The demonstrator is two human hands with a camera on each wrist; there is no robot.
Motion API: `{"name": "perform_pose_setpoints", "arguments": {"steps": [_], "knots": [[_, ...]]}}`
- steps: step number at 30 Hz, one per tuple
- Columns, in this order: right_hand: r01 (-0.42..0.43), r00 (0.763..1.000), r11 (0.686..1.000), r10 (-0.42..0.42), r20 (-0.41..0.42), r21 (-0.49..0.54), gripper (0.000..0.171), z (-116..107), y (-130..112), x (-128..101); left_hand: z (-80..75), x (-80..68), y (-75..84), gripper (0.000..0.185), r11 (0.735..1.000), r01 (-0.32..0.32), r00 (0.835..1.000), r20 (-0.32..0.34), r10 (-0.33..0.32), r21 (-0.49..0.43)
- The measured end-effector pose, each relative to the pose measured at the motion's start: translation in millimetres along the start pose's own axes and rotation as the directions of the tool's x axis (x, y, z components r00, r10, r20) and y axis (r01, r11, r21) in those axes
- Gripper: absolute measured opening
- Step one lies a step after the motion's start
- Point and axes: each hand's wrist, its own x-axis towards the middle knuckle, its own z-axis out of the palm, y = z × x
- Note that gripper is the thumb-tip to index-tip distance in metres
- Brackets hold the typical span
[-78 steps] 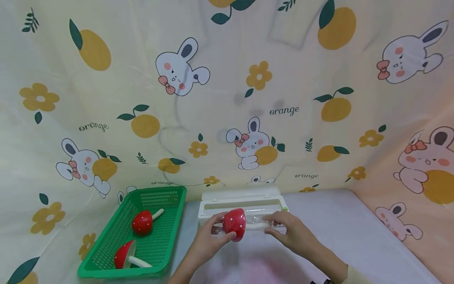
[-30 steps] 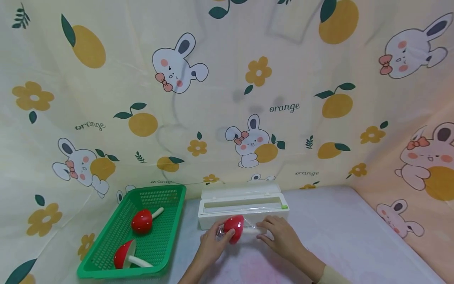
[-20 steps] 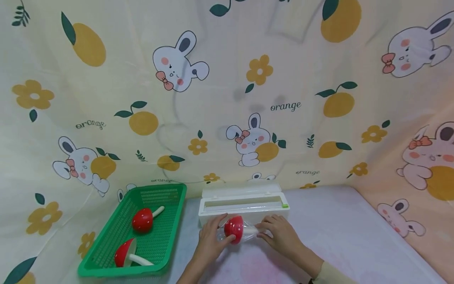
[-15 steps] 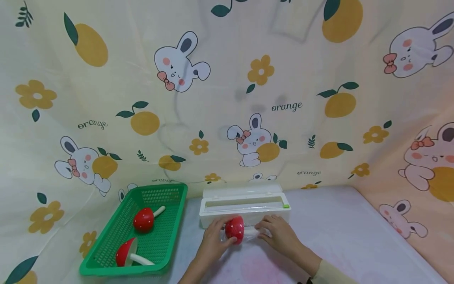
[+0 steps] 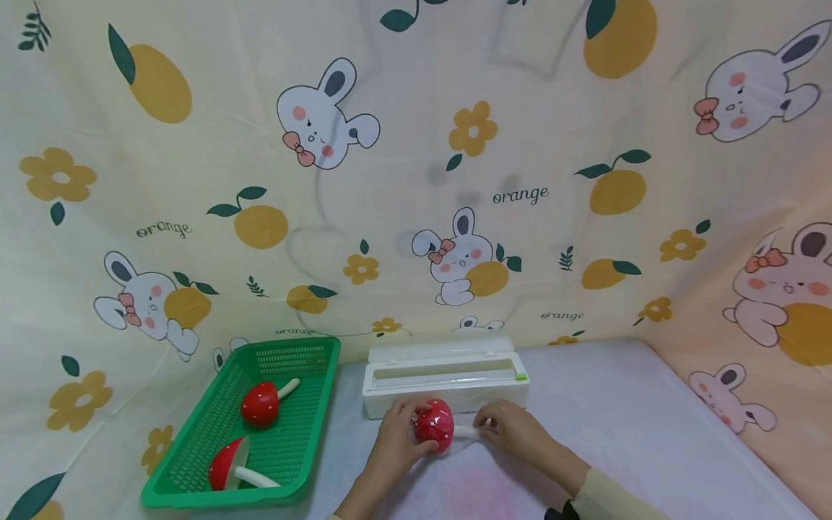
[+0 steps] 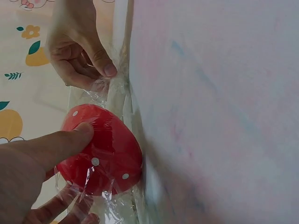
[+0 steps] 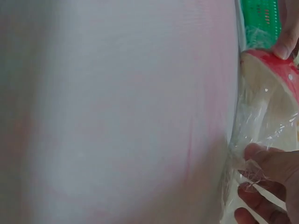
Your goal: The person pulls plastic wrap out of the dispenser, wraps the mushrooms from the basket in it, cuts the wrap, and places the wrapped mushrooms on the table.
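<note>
Head view: left hand (image 5: 398, 438) grips the wrapped red mushroom (image 5: 434, 425) on the bench (image 5: 624, 433), right hand (image 5: 513, 431) pinching its film-covered stem (image 5: 464, 431).

Head looks down; 2 wrist views close on mushroom (image 5: 434, 425).

Open tabletop (image 5: 624, 426) right of both hands; white dispenser box (image 5: 445, 379) close behind, green basket (image 5: 260, 426) left.

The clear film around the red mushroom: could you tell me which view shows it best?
The left wrist view: the clear film creases over the red cap. The right wrist view shows it bunched around the stem; in the head view it is barely visible.
</note>
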Motion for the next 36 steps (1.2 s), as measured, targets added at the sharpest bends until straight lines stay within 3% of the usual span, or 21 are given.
{"name": "perform_pose_setpoints", "arguments": {"steps": [9, 12, 16, 19, 22, 25, 29, 36], "knots": [[0.005, 0.998, 0.998, -0.009, 0.055, 0.066, 0.015, -2.9, 1.6, -6.6, -3.2, -3.6, 11.2, 0.076, 0.993, 0.033, 0.999, -0.004, -0.033, 0.110], [0.014, 0.999, 0.994, -0.017, 0.028, 0.108, 0.017, -6.7, 4.1, -15.3, -5.4, -5.7, 15.6, 0.079, 0.994, 0.031, 1.000, -0.001, -0.031, 0.108], [0.077, 0.993, 0.984, -0.060, -0.104, 0.162, 0.016, -13.4, 11.6, -25.7, -8.4, -3.9, 20.1, 0.074, 0.996, 0.016, 1.000, -0.002, -0.016, 0.093], [0.129, 0.969, 0.976, -0.087, -0.229, 0.176, 0.011, -18.2, 19.5, -30.4, -10.1, 0.4, 23.1, 0.066, 0.995, 0.019, 1.000, -0.001, -0.019, 0.093], [0.129, 0.944, 0.974, -0.063, -0.324, 0.185, 0.016, -22.7, 28.2, -34.0, -11.1, 5.9, 26.6, 0.059, 0.995, 0.044, 0.999, 0.013, -0.045, 0.089], [0.082, 0.921, 0.978, -0.001, -0.390, 0.191, 0.025, -27.0, 36.6, -36.3, -12.8, 13.4, 31.3, 0.052, 0.997, 0.053, 0.998, 0.035, -0.055, 0.060], [-0.018, 0.906, 0.972, 0.115, -0.408, 0.235, 0.033, -31.8, 46.0, -36.1, -14.3, 26.1, 37.4, 0.039, 1.000, 0.000, 0.999, 0.051, 0.000, -0.013], [-0.238, 0.904, 0.915, 0.332, -0.271, 0.325, 0.075, -35.5, 59.3, -27.3, -10.4, 51.7, 43.8, 0.026, 0.989, -0.060, 0.990, 0.122, 0.076, -0.133]]}}
